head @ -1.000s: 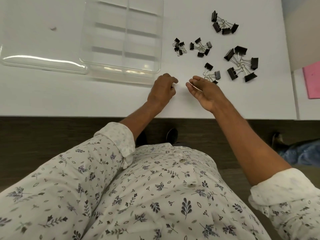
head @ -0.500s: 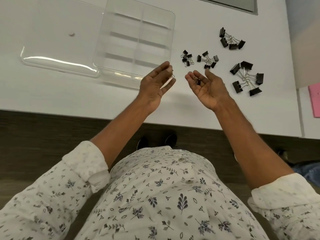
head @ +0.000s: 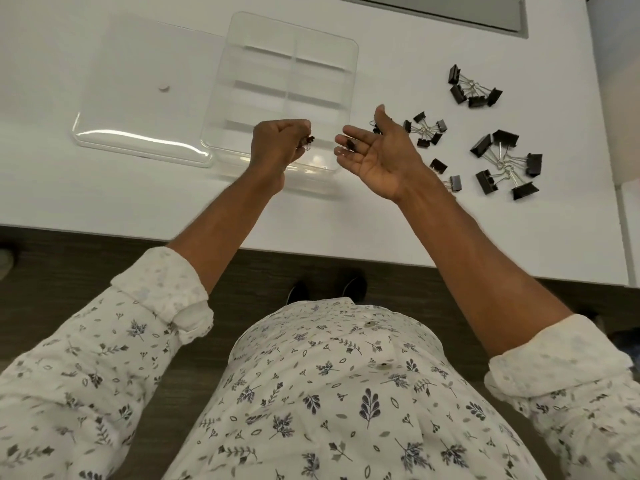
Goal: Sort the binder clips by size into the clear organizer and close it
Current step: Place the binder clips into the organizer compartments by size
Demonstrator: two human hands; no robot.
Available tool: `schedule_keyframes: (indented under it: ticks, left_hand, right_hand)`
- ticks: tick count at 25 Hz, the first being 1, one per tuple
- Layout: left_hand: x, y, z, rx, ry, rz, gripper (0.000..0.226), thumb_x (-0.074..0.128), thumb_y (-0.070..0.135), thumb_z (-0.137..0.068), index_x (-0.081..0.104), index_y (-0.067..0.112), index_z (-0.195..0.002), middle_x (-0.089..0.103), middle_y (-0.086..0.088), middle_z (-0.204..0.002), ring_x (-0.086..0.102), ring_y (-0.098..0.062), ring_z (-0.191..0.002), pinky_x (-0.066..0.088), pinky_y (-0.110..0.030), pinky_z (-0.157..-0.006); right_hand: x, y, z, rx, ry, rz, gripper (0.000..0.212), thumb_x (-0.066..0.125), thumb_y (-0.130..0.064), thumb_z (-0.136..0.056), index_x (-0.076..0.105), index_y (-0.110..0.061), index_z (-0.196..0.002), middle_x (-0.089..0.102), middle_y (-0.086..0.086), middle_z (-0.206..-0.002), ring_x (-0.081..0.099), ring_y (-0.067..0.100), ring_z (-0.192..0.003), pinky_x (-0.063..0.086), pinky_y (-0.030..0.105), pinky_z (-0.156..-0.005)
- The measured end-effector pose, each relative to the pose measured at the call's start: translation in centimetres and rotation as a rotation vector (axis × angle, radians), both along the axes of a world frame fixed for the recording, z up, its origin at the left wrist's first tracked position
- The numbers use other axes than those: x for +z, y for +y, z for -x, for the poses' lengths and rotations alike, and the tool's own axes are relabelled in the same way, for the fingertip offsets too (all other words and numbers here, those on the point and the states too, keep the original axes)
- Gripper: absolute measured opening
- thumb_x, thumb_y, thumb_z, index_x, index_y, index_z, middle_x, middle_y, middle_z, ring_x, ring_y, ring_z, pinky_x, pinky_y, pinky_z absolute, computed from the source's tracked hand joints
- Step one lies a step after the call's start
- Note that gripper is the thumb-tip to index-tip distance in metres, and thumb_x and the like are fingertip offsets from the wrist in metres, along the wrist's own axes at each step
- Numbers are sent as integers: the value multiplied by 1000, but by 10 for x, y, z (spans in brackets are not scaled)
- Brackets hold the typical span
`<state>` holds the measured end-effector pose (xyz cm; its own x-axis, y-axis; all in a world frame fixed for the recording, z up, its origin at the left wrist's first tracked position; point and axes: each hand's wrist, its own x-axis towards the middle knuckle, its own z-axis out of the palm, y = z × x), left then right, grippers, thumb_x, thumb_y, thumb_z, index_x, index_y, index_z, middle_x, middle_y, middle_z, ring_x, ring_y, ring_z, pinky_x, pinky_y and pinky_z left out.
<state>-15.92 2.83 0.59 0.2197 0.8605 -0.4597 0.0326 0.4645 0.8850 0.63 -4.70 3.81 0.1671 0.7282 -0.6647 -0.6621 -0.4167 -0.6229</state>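
Observation:
My left hand point(head: 277, 143) hovers over the near edge of the clear organizer point(head: 349, 81) and pinches a tiny black binder clip point(head: 309, 140) in curled fingers. My right hand point(head: 379, 154) is raised palm up with fingers relaxed, and another tiny clip point(head: 350, 144) lies on its fingers. The organizer's hinged lid point(head: 138, 98) lies flat to its left. On the white table, right of the organizer, lie medium clips point(head: 425, 129), two more clips point(head: 446, 174), a large-clip cluster point(head: 507, 164) and a further cluster point(head: 472, 88).
The white table point(head: 104, 202) ends in a near edge just beyond my forearms. A grey recessed panel point(head: 440, 8) sits at the table's far side. A white wall or cabinet side point(head: 620, 98) borders the table on the right.
Both hands rose off the table from beside the clips. The left hand moved left over the organizer's near edge and curled its fingers round a tiny clip; the right palm stays turned up.

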Motion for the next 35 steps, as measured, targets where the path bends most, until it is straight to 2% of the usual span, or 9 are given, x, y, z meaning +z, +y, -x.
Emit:
schedule_keyframes:
  ticks: [3, 6, 11, 16, 22, 25, 30, 33, 35]
  left_hand:
    - [-1, 6, -3, 20, 64, -6, 18, 68, 28, -95, 75, 15, -84, 75, -1, -89, 73, -13, -88, 59, -30, -86]
    - [2, 5, -5, 44, 51, -18, 22, 63, 32, -99, 75, 19, -86, 77, 0, -94, 74, -16, -100, 58, -31, -92]
    - [-4, -6, -6, -41, 158, -173, 27, 59, 42, -96, 79, 24, -91, 78, 5, -101, 72, -13, -103, 55, -38, -95]
    - [-2, -35, -27, -189, 207, -357, 29, 59, 33, -101, 75, 18, -120, 76, 9, -112, 68, 1, -101, 51, -15, -90]
    - [-16, -73, -67, -424, 171, -462, 29, 64, 27, -100, 71, 16, -126, 74, 5, -120, 67, -4, -110, 52, -21, -101]
    - [-29, -89, -88, -518, 194, -461, 31, 64, 26, -99, 69, 17, -128, 72, 4, -125, 66, -5, -113, 51, -28, -105]
    - [-46, -113, -124, -675, 291, -579, 33, 63, 25, -100, 66, 16, -131, 65, -1, -132, 59, -13, -123, 48, -33, -107]
    - [-55, -124, -151, -764, 376, -690, 36, 62, 21, -100, 63, 10, -134, 58, -8, -140, 52, -20, -132, 39, -32, -115]
    - [-60, -130, -166, -819, 461, -731, 40, 61, 23, -100, 61, 9, -137, 53, -10, -147, 45, -24, -137, 35, -32, -115]
  right_hand:
    - [6, 6, 7, 82, -34, -30, 78, 39, -63, -102, 51, 2, -142, 53, 21, -144, 51, 32, -132, 41, 41, -114]
    - [8, 6, 9, 98, -56, -59, 77, 34, -64, -103, 52, 0, -142, 51, 18, -147, 46, 31, -139, 38, 39, -117]
    - [3, -16, -1, 83, -152, -75, 69, 34, -59, -105, 55, -5, -142, 53, 12, -149, 37, 27, -148, 33, 38, -121]
    - [-7, -59, -30, 45, -308, -55, 55, 41, -50, -107, 56, -9, -141, 60, 5, -143, 45, 21, -143, 35, 34, -120]
    - [-22, -123, -88, -165, -530, 40, 26, 50, -15, -106, 65, -13, -128, 67, 0, -130, 60, 15, -126, 44, 33, -114]
    - [-37, -143, -114, -208, -671, 129, 27, 53, -6, -103, 69, -18, -121, 69, -4, -122, 62, 9, -120, 47, 31, -111]
    - [-63, -168, -133, 93, -1204, 155, 36, 52, -4, -102, 61, -16, -136, 62, -1, -135, 57, 6, -116, 42, 6, -95]
    - [-86, -171, -142, 406, -1545, 45, 38, 55, -10, -102, 56, -11, -140, 54, 10, -144, 50, 24, -130, 39, 27, -109]
    - [-98, -171, -147, 526, -1637, 48, 39, 59, -20, -101, 57, -11, -138, 52, 10, -144, 47, 28, -130, 40, 33, -108]
